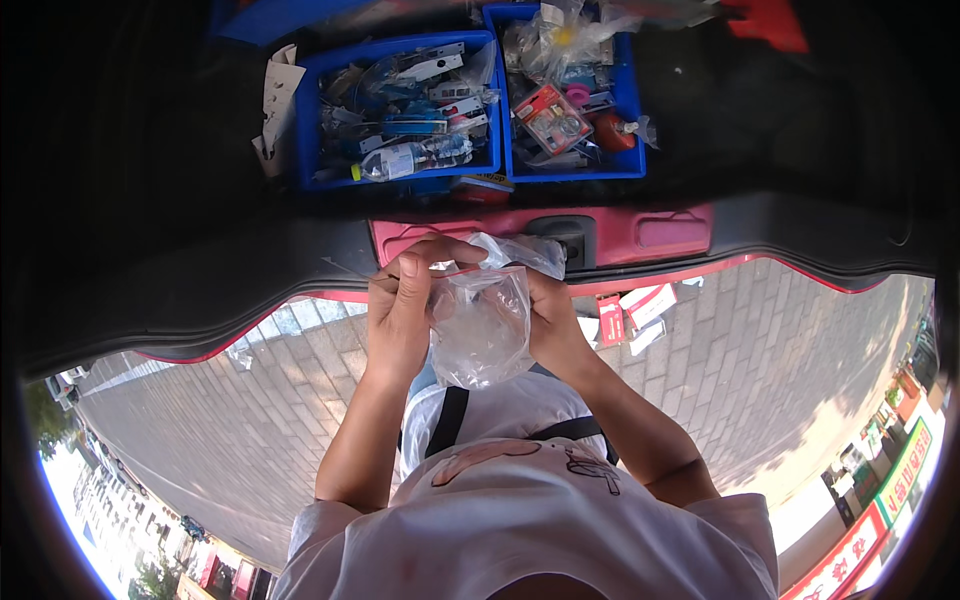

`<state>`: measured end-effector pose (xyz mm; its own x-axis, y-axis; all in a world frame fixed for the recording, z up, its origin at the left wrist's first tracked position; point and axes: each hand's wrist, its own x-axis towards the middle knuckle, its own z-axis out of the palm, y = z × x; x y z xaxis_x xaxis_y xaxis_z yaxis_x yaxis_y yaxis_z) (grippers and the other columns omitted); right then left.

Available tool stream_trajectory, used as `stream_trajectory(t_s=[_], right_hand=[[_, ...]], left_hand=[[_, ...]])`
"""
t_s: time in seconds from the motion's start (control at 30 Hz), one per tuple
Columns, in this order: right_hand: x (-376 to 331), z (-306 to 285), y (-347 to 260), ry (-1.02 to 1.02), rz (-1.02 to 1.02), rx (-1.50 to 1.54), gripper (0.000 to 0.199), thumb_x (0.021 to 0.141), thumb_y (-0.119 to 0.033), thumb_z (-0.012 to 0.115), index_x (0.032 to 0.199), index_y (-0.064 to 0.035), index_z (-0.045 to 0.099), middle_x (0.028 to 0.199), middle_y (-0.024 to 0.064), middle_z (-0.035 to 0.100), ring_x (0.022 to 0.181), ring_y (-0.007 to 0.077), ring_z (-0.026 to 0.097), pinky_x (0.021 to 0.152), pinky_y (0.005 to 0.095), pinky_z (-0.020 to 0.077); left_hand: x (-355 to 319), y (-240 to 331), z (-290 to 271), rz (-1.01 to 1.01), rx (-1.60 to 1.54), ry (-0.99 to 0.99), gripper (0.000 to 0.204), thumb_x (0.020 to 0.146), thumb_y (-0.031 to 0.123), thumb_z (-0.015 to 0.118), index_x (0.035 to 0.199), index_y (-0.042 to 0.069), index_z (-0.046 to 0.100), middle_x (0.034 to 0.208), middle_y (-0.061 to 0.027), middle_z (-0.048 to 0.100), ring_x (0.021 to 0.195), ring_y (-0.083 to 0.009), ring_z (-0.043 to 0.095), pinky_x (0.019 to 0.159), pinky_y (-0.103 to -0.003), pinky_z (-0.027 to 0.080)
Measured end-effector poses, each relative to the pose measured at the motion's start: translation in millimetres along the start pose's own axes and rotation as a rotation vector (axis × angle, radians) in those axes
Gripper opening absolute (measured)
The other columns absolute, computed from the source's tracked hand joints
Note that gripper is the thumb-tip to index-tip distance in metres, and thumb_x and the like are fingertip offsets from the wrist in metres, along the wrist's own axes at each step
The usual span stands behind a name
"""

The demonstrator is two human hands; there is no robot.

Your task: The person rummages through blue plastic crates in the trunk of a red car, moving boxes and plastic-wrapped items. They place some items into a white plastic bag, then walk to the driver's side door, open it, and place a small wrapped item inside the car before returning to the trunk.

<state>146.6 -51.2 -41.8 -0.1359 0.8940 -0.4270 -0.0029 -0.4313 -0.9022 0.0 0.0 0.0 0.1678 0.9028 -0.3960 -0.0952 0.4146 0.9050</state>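
Red sill (672, 232) stands between hands (400, 310) and bins (628, 85).

Both arms (362, 440) are bent, bringing the hands close together before the body. The left hand (398, 305) has its thumb upward and fingers (452, 250) curved inward; the right hand's (552, 318) fingers are mostly hidden.

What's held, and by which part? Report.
A clear plastic bag, near its upper edge: left grip at the left corner, right grip, partly hidden, at the right side. The plastic behind: cannot tell.
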Motion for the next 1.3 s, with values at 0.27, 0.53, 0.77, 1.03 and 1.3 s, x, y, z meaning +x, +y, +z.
stream_trajectory(t_s=[0.27,0.53,0.77,1.03,1.3], right_hand=[[49.9,-0.4,9.2,-0.006,-0.113,0.196,0.041,0.088,-0.034,0.053,0.107,0.0028,0.053,0.101,0.0106,0.058,0.093,0.0172,0.055,0.084,0.0306,0.0409],[226.9,-84.8,127.7,0.237,-0.086,-0.123,0.021,0.083,-0.009,0.059,0.103,-0.0019,0.055,0.096,0.0069,0.061,0.086,0.0144,0.058,0.076,0.0261,0.0451],[404.2,-77.8,165.8,0.298,-0.208,-0.509,0.032,0.075,-0.014,0.064,0.102,0.0003,0.054,0.096,0.017,0.059,0.09,0.03,0.058,0.079,0.0363,0.045],[455.8,-50.0,189.6,0.543,-0.316,-0.868,0.043,0.071,-0.012,0.064,0.108,0.0005,0.047,0.105,0.0187,0.049,0.101,0.0341,0.046,0.085,0.0414,0.0383],[345.4,-26.7,267.4,0.606,0.052,-0.518,0.035,0.074,-0.01,0.066,0.1,0.0018,0.047,0.095,0.0155,0.052,0.088,0.0252,0.053,0.078,0.0342,0.0434]], left_hand=[[58.4,7.2,-82.3,0.062,-0.341,0.422,0.049,0.093,0.049,0.031,0.065,0.01,0.039,0.053,0.0003,0.033,0.048,-0.0065,0.023,0.044,-0.022,0.018],[148.1,-86.8,-203.9,-0.276,1.238,0.486,0.027,0.085,0.034,0.053,0.09,0.01,0.063,0.077,-0.0107,0.064,0.071,-0.0286,0.062,0.063,-0.035,0.047],[208.3,-169.6,-271.2,-0.215,1.111,0.529,0.033,0.084,0.037,0.05,0.094,0.007,0.061,0.084,-0.0162,0.063,0.075,-0.033,0.061,0.07,-0.04,0.046],[247.2,-275.8,-432.0,0.025,2.017,0.268,0.038,0.086,0.038,0.049,0.107,0.007,0.057,0.095,-0.0197,0.061,0.086,-0.0367,0.059,0.076,-0.045,0.047],[335.6,-251.1,-396.7,-0.413,0.947,0.347,0.049,0.079,0.048,0.057,0.08,-0.001,0.063,0.071,-0.021,0.062,0.07,-0.0379,0.061,0.061,-0.044,0.047]])
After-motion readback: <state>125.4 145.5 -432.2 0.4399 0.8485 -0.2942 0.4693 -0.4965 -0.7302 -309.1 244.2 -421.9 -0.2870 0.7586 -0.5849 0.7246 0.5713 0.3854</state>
